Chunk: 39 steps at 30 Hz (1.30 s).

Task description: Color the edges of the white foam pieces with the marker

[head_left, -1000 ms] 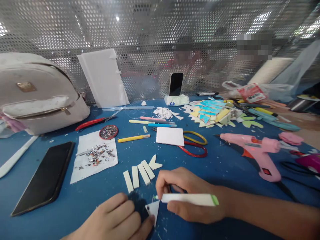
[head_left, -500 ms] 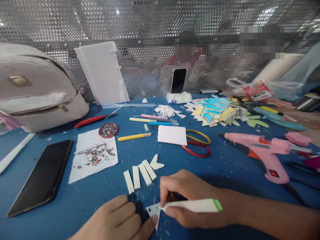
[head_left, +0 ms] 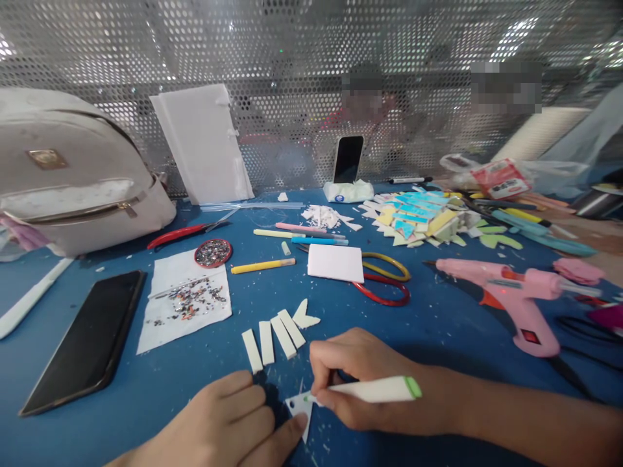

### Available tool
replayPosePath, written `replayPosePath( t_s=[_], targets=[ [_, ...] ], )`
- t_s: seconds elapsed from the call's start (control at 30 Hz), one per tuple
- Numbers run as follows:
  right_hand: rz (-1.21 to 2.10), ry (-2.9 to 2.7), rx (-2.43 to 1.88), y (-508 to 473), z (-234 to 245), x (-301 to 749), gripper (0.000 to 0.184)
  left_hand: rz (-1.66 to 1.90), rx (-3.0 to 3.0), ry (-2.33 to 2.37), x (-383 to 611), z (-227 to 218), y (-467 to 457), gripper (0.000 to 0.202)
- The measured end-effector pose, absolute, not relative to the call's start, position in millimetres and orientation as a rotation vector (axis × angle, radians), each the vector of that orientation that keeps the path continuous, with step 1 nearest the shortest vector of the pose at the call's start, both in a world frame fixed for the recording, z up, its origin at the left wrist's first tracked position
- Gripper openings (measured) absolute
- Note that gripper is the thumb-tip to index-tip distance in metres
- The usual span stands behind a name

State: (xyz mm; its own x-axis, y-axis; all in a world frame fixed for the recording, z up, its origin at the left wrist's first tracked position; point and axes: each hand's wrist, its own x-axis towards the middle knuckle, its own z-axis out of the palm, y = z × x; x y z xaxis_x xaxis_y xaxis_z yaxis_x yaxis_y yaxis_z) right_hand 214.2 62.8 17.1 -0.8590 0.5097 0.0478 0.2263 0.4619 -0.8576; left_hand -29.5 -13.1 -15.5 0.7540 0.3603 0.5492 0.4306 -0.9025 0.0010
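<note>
In my right hand (head_left: 360,376) is a white marker (head_left: 374,390) with a green end, pinched between thumb and fingers. Its green tip touches a small white triangular piece (head_left: 298,407) lying on the blue table. That piece has a dark round spot near its left corner. My left hand (head_left: 228,421) is curled, its thumb pressing the triangle's lower part against the table. Just beyond the hands lie several pale green strips (head_left: 267,342) and a pale green forked cutout (head_left: 304,316).
A pink glue gun (head_left: 511,292) lies right. Scissors (head_left: 384,279) sit partly under a white block (head_left: 335,263). Left are a black phone (head_left: 87,344), beads on white paper (head_left: 185,324) and a backpack (head_left: 73,175). Cut scraps (head_left: 423,217) are piled behind.
The marker's rear end has swung slightly up and left, while its tip stays on the triangle. My left hand keeps its hold, and the view has shifted a little.
</note>
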Motion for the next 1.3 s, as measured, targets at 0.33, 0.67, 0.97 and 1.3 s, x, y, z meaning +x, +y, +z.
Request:
replayPosePath(
  t_s=[0.33, 0.67, 0.97, 1.3],
  targets=[
    [1.212, -2.476, -0.62, 58.6, 15.6, 212.5, 0.007, -0.656, -2.926, -0.709, -29.1, 1.0, -12.6, 0.032],
    [1.059, -2.542, -0.544, 57.1, 9.7, 213.0, 0.01, -0.566, -2.968, -0.669, -30.9, 8.4, -11.7, 0.032],
    [1.812, -2.134, -0.663, 62.8, 25.3, 218.9, 0.023, -0.599, -2.967, -0.692, -31.4, 14.9, -13.5, 0.033],
    [1.533, -2.253, -0.401, 65.0, 28.6, 216.0, 0.037, -0.839, -2.876, -0.641, -28.8, -13.1, -10.2, 0.037]
  ],
)
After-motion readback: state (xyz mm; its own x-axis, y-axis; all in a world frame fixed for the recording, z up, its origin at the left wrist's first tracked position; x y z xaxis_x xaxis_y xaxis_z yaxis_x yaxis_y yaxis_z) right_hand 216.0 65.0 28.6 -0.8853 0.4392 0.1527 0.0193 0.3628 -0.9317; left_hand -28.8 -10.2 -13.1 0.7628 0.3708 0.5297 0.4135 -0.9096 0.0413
